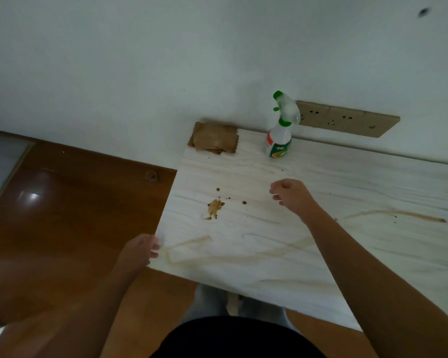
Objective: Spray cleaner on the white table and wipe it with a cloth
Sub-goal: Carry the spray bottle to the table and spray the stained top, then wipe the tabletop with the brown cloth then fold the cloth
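Observation:
A white table (pixel 347 187) with faint wood grain carries a brown spill (pixel 214 207), some dark crumbs and long brownish streaks. A white spray bottle (pixel 279 133) with a green trigger and label stands upright at the table's back edge by the wall. A folded brown cloth (pixel 214 137) lies at the back left corner. My right hand (pixel 292 195) hovers over the middle of the table, fingers curled, holding nothing, well short of the bottle. My left hand (pixel 140 250) is at the table's left edge, fingers loosely curled, empty.
A beige socket strip (pixel 347 119) is on the wall behind the bottle. Brown wooden floor (pixel 62 208) lies to the left of the table, with a small ring-shaped object (pixel 151 175) on it. The pale wall runs along the table's back edge.

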